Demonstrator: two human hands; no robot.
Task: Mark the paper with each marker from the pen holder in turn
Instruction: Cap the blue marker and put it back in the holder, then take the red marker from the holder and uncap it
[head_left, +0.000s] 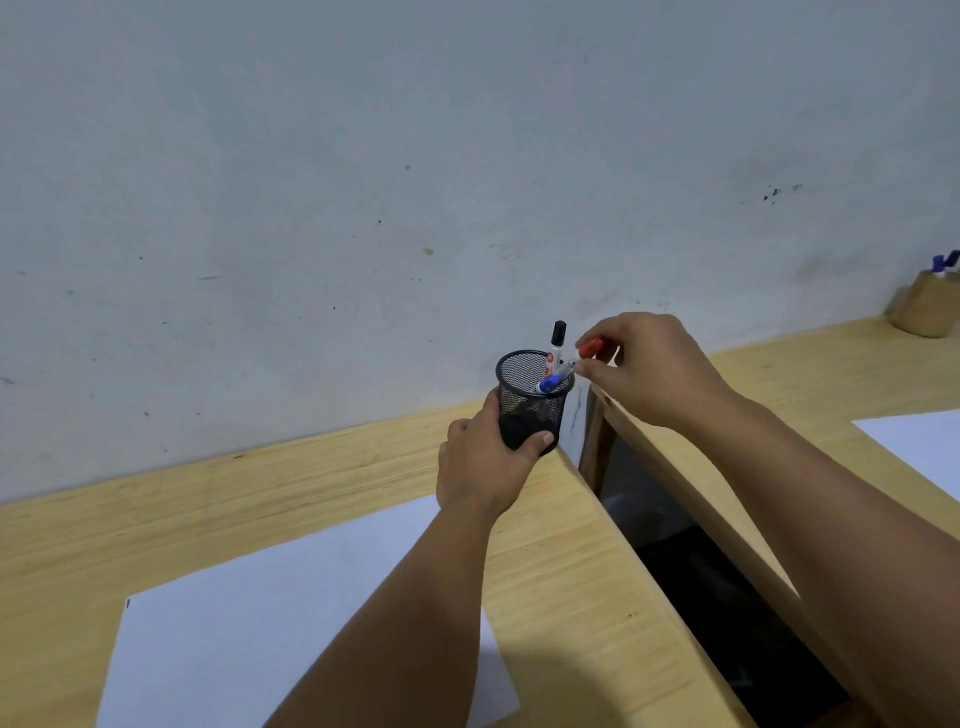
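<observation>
Left hand: fingers wrapped closed around the lower wall of the pen holder, thumb across its near side. Holder is a black wire-mesh cylinder, standing at the far right corner of the wooden table, by the wall.

Right hand: fingers pinched shut on the red-capped marker, which slants with its lower end at the holder's rim. A black-capped marker stands upright in the holder; a blue-capped marker leans inside.

Paper: flat white sheet, near left on the table, under the left forearm. Pale, speckled wall behind.
</observation>
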